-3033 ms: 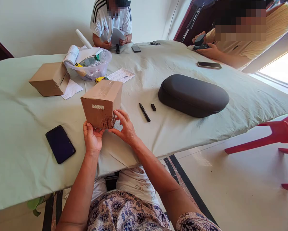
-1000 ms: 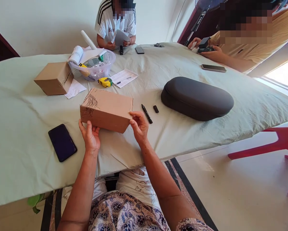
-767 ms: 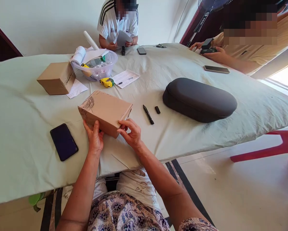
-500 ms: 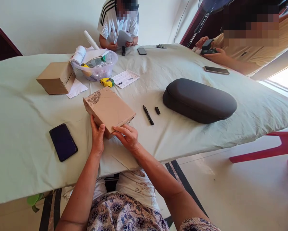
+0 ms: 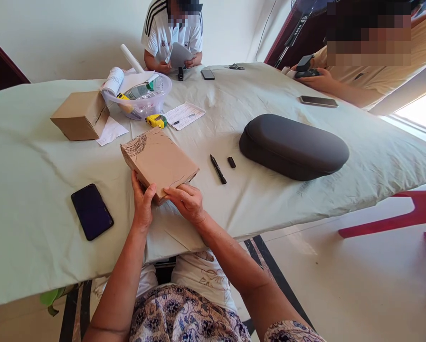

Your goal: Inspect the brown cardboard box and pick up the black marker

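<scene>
A brown cardboard box (image 5: pixel 163 159) with black scribbled lines on its far left corner sits tilted in front of me on the cloth-covered table. My left hand (image 5: pixel 142 199) grips its near left side, thumb up along the edge. At the near corner, my right hand (image 5: pixel 187 200) pinches the box's edge between thumb and fingers. To the right lie an uncapped black marker (image 5: pixel 218 169) and its black cap (image 5: pixel 231 162), apart from each other. A dark smartphone (image 5: pixel 92 211) rests left of my hands.
Behind the box are a yellow tape measure (image 5: pixel 156 121), a written sheet (image 5: pixel 184 116), a plastic basin (image 5: pixel 141 102) of odds and ends, and a second cardboard box (image 5: pixel 80 116). A dark hard case (image 5: pixel 294 147) lies right. Two people sit at the table's far and right sides.
The whole view has shifted slightly. Both hands keep their hold on the box. The person at the right has one hand less in sight around the dark device.
</scene>
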`<state>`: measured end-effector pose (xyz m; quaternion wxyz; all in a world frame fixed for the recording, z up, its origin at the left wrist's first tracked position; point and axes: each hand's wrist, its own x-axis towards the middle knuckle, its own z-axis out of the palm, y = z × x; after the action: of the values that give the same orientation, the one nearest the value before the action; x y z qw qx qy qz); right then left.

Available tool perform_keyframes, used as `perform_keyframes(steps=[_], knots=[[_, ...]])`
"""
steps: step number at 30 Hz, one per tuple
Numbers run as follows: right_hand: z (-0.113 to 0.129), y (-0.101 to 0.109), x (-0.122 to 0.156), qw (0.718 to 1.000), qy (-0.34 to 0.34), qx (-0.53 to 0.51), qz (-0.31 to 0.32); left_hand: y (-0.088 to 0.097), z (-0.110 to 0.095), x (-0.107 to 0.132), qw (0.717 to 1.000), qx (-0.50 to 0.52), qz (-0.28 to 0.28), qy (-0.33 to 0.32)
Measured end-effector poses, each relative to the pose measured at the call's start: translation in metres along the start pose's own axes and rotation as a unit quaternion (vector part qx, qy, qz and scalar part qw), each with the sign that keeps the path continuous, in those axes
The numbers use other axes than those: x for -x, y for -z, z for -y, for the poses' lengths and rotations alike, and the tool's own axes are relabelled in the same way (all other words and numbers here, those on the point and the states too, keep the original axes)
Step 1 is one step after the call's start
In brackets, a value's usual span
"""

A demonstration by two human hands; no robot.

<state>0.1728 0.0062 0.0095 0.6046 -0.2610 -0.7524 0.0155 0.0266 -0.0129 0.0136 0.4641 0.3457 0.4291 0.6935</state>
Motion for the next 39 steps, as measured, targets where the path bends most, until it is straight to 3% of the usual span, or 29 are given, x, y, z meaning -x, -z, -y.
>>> perform_keyframes(steps=[5,11,17,20,26,39], knots=[[-0.011,0.009,0.0,0.996,-0.081,0.028,-0.006,-0.002,-0.008,-0.002,1.0,-0.002,0.013,0.012],[-0.022,0.017,-0.002,0.983,-0.159,0.029,-0.084,0.002,-0.011,-0.005,1.0,0.016,0.024,0.006],[-0.026,0.025,-0.005,0.962,-0.22,0.098,-0.13,0.003,-0.015,-0.005,0.998,0.055,0.03,0.021],[-0.028,0.028,-0.007,0.952,-0.26,0.06,-0.149,0.002,-0.018,-0.004,0.995,0.081,0.027,0.042],[-0.028,0.028,-0.01,0.944,-0.303,-0.066,-0.115,0.0,-0.02,-0.003,0.989,0.122,0.028,0.073],[-0.027,0.028,-0.009,0.94,-0.326,-0.076,-0.064,0.003,-0.023,-0.005,0.977,0.183,-0.016,0.109]])
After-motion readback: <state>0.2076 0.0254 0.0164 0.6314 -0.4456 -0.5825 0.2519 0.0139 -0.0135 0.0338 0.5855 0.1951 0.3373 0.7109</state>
